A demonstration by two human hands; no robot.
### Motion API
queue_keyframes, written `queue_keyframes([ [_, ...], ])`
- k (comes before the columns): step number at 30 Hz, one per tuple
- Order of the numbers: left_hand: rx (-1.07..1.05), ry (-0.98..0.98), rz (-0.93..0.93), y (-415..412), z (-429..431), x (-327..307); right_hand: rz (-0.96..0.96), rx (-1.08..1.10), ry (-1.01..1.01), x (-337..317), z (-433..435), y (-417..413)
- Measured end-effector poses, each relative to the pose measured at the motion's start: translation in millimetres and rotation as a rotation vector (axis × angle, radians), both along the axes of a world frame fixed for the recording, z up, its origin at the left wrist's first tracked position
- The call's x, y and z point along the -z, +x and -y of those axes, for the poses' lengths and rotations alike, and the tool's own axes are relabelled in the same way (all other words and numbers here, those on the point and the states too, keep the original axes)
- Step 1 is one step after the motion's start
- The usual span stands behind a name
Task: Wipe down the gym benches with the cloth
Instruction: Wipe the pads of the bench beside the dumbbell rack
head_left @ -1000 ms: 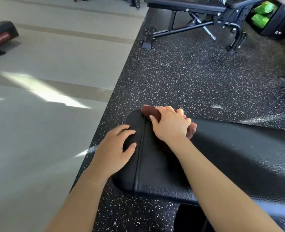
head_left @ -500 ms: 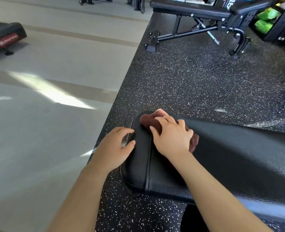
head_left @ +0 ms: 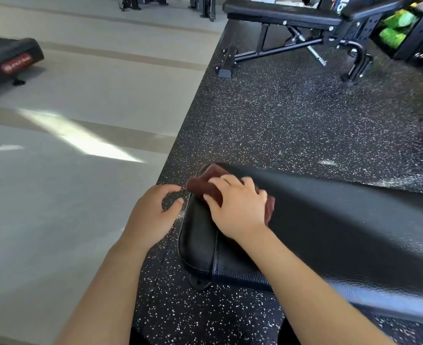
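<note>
View looking down from a person's head in a gym. The right half of the floor is black rubber matting (head_left: 280,120) flecked with white; the left half is smooth pale grey flooring (head_left: 68,195) crossed by darker bands, with a bright slanted patch of sunlight (head_left: 81,138) on it. The two surfaces meet along a straight diagonal edge.

Two padded black benches are in view. The near bench (head_left: 342,232) stretches from the lower right toward the centre, and its rounded end sits over the matting close to that edge. The far bench (head_left: 280,14) stands on a black metal frame at the top of the picture, well apart from the near one.

There is one cloth (head_left: 200,186), dark reddish brown and bunched up, lying on top of the near bench at its rounded end. The right hand (head_left: 240,207) lies over it, fingers curled round it and pressing it onto the padding. The left hand (head_left: 150,215) is just beside the bench end, above the matting, fingers loosely bent and holding nothing; whether its thumb touches the padding cannot be told. The two hands are close together but apart.

One low black platform with a red label (head_left: 9,58) sits at the far left. Two bright green bundles (head_left: 394,28) rest in a black rack at the top right.
</note>
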State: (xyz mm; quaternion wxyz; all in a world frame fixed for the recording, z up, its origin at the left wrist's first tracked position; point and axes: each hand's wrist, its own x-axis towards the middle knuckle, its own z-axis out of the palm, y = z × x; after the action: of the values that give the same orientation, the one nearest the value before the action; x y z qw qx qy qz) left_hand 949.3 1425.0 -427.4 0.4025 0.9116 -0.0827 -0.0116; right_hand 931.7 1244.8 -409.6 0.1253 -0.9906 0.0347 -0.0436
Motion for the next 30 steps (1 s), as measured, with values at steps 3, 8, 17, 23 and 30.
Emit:
queue_keyframes([
  [3, 0.021, 0.002, 0.005, -2.0, 9.7, 1.8, 0.044, 0.058, -0.04, 5.6, 20.1, -52.6],
  [8, 0.061, 0.021, 0.023, -3.9, 13.7, -2.5, 0.14, 0.142, -0.077, 10.0, 46.0, -95.3],
  [17, -0.103, -0.096, 0.041, -21.3, -21.0, -23.7, 0.096, 0.011, -0.113, 4.8, -23.5, -77.6],
  [23, -0.139, -0.073, -0.001, -29.3, -28.7, -23.2, -0.04, -0.042, -0.077, 1.1, -56.7, -23.2],
  [30, -0.126, -0.045, -0.036, -26.5, -26.2, -18.3, 0.173, -0.106, -0.113, 8.3, -47.2, -91.1],
])
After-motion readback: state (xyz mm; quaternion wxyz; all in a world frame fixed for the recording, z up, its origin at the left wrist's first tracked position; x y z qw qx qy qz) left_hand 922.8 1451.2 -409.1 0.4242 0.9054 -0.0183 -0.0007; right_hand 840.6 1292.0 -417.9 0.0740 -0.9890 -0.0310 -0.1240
